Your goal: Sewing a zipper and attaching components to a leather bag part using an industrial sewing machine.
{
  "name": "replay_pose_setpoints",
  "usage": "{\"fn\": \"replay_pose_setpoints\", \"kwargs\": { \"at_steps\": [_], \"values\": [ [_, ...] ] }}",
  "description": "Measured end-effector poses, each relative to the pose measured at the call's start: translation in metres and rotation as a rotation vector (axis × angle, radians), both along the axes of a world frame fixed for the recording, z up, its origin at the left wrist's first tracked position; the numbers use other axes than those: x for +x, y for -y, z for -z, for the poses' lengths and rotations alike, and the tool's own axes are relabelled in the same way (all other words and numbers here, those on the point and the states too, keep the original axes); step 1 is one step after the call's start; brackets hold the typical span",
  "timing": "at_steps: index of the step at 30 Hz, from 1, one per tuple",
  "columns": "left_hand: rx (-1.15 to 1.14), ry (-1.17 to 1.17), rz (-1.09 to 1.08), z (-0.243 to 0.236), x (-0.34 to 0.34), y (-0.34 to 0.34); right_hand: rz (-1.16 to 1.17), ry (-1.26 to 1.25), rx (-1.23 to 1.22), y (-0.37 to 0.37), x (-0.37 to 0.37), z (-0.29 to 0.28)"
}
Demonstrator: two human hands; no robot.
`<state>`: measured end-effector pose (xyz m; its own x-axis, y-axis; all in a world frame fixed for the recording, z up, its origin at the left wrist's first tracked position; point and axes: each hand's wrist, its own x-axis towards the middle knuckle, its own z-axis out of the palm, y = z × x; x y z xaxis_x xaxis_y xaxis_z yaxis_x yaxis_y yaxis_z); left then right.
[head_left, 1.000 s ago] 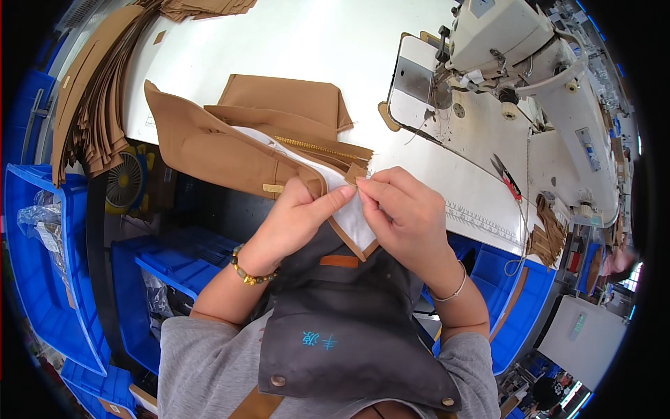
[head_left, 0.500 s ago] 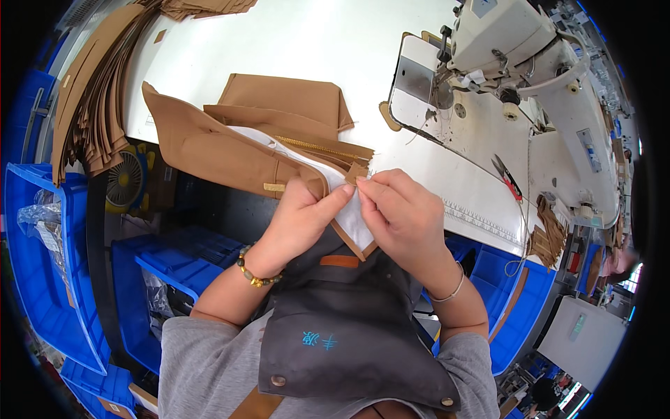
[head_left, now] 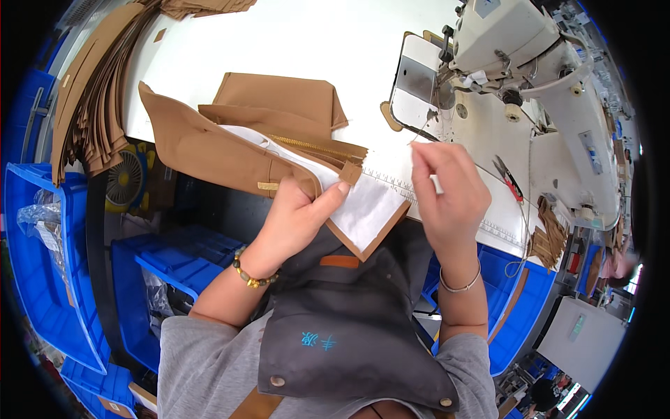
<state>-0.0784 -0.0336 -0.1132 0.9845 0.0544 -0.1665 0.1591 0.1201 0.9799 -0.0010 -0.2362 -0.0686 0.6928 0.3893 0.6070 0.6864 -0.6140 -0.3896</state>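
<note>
My left hand (head_left: 293,216) grips a brown fabric piece (head_left: 195,155) with a white lining (head_left: 366,216), brown binding and a gold zipper (head_left: 310,145). The thumb lies by a small brown tab (head_left: 351,173) at the zipper's end. My right hand (head_left: 450,195) is raised to the right of the piece, away from it, with fingers pinched; whatever is between their tips is too small to make out. A further folded brown piece (head_left: 272,94) lies behind on the white table (head_left: 181,63).
A white sewing machine (head_left: 502,35) stands at right, with red-handled scissors (head_left: 511,185) and brown scraps (head_left: 548,234) near it. Stacked brown panels (head_left: 87,98) hang at the table's left. Blue bins (head_left: 59,265) and a fan (head_left: 125,178) are below; a dark apron covers my front.
My right hand has left the tab and moved up and to the right. The white lining corner has spread rightward; the piece and my left hand shifted slightly left.
</note>
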Motion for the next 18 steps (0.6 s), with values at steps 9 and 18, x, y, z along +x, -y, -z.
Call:
{"fn": "replay_pose_setpoints", "kwargs": {
  "at_steps": [9,18],
  "values": [
    [-0.075,0.036,-0.019,0.005,0.002,0.002,-0.182,0.106,-0.233,-0.025,-0.025,0.014],
    [-0.011,0.078,-0.044,0.004,0.002,0.005,-0.103,0.103,-0.170,-0.035,-0.026,0.023]
  ]
}}
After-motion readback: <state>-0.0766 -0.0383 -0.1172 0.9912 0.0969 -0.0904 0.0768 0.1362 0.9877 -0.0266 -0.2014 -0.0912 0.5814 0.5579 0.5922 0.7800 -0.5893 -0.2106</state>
